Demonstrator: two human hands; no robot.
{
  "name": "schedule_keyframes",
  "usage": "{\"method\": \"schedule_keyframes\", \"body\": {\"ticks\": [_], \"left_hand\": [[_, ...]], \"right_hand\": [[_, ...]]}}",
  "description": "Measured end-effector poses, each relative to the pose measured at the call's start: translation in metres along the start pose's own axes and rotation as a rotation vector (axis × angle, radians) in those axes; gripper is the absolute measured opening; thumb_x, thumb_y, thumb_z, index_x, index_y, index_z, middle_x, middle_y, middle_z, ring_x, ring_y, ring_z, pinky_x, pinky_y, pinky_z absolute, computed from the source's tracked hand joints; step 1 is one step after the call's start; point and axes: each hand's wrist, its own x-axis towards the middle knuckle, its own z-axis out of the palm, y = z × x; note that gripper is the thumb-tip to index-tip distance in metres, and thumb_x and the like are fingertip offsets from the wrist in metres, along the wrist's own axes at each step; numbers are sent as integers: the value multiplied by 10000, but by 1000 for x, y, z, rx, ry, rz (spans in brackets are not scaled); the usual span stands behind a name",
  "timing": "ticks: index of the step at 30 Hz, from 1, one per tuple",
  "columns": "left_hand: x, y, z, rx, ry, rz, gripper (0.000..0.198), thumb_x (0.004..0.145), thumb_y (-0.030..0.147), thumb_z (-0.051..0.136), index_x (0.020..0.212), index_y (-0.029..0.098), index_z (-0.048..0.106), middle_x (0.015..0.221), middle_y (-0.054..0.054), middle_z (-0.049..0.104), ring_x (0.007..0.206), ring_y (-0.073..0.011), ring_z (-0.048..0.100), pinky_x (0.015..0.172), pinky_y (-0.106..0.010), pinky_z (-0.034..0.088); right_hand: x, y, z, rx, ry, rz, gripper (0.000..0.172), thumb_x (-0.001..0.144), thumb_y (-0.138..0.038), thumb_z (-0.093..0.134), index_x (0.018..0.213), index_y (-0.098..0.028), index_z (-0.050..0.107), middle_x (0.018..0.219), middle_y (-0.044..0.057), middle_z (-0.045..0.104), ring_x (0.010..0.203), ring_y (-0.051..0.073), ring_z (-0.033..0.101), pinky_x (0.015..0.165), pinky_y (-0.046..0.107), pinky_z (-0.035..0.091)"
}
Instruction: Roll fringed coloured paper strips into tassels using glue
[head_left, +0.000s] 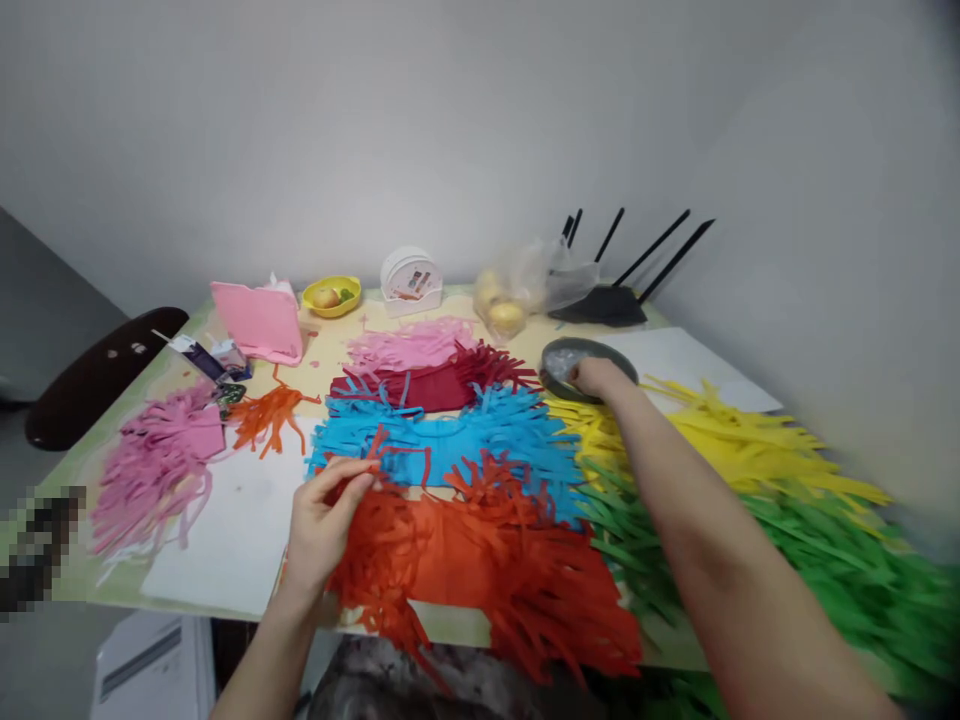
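Note:
My left hand (324, 522) pinches a red paper strip at the left edge of the red fringed paper pile (495, 570) near the table's front. My right hand (594, 377) reaches far across the table with its fingers curled into a dark round dish (561, 357) that holds something pale; I cannot see whether the fingers grip anything. Between the hands lie a blue fringed paper (450, 440) and a dark red one (442, 385).
Pink fringed paper (409, 345), an orange bundle (270, 415), a light purple pile (154, 465), yellow fringes (742, 445) and green fringes (825, 570) cover the table. A pink pouch (259, 320), yellow bowl (331, 296), white container (410, 280), plastic bag of fruit (517, 290) and black router (607, 300) stand at the back.

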Motion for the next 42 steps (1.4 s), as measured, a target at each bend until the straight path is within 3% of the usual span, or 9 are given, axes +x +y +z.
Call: {"method": "schedule_keyframes", "body": {"ticks": [5, 8, 11, 15, 18, 21, 23, 38, 42], "left_hand": [[4, -11, 13, -22, -37, -101, 129, 835, 302, 663, 873, 192, 719, 733, -6, 710, 746, -145, 651, 762, -239, 502], [5, -15, 19, -17, -52, -106, 133, 825, 308, 671, 858, 187, 716, 758, -12, 718, 764, -148, 659, 771, -240, 503], [8, -15, 26, -30, -47, -87, 141, 821, 309, 669, 851, 179, 714, 746, -15, 717, 746, -149, 661, 756, -244, 506], [8, -8, 36, -50, -43, -56, 158, 816, 314, 664, 828, 165, 712, 753, -28, 715, 718, -152, 653, 705, -246, 504], [2, 2, 41, -63, -34, -22, 152, 814, 309, 666, 826, 164, 710, 805, -38, 719, 749, -154, 653, 710, -245, 501], [-9, 12, 41, -60, -25, 20, 125, 810, 287, 671, 809, 167, 707, 809, -34, 712, 772, -152, 652, 740, -245, 500], [-17, 17, 38, -48, -18, 51, 110, 812, 272, 668, 802, 168, 705, 801, -31, 706, 778, -150, 648, 758, -247, 496], [-48, 28, 18, -65, -48, 150, 89, 837, 226, 616, 807, 171, 679, 798, -24, 700, 775, -145, 639, 738, -241, 480], [-54, 30, 14, 88, -27, 208, 108, 858, 221, 586, 815, 180, 677, 790, -31, 693, 766, -160, 614, 731, -268, 461]], "right_hand": [[-2, 5, -4, 88, 18, 70, 269, 908, -300, 613, 1106, -120, 640, 1110, 112, 654, 969, 210, 639, 844, 397, 530], [-15, 4, -21, 186, 174, 71, 206, 854, -167, 571, 961, -63, 713, 1029, 208, 691, 985, 277, 638, 860, 396, 482], [-42, -14, -38, 324, 345, 44, 296, 844, -146, 483, 1018, -68, 709, 1076, 213, 696, 1021, 296, 634, 879, 397, 465], [-115, -74, -49, 596, 405, -124, 266, 887, -280, 507, 1066, -179, 676, 992, 78, 733, 873, 195, 688, 786, 310, 532], [-189, -133, -49, 1240, 266, -379, 188, 818, -357, 657, 935, -214, 694, 807, 34, 724, 722, 190, 689, 668, 315, 557], [-246, -179, -45, 1518, 161, -436, 140, 761, -321, 735, 858, -226, 702, 828, 23, 729, 756, 179, 697, 686, 300, 570], [-268, -197, -42, 1646, 123, -406, 152, 750, -314, 750, 862, -224, 702, 830, 26, 738, 767, 180, 702, 690, 298, 577], [-313, -227, -33, 1760, 239, -317, 98, 757, -278, 745, 814, -217, 694, 790, 3, 699, 770, 156, 664, 746, 293, 556], [-319, -229, -32, 1707, 251, -350, 82, 766, -273, 733, 805, -220, 684, 784, 4, 688, 769, 161, 649, 739, 299, 550]]}}
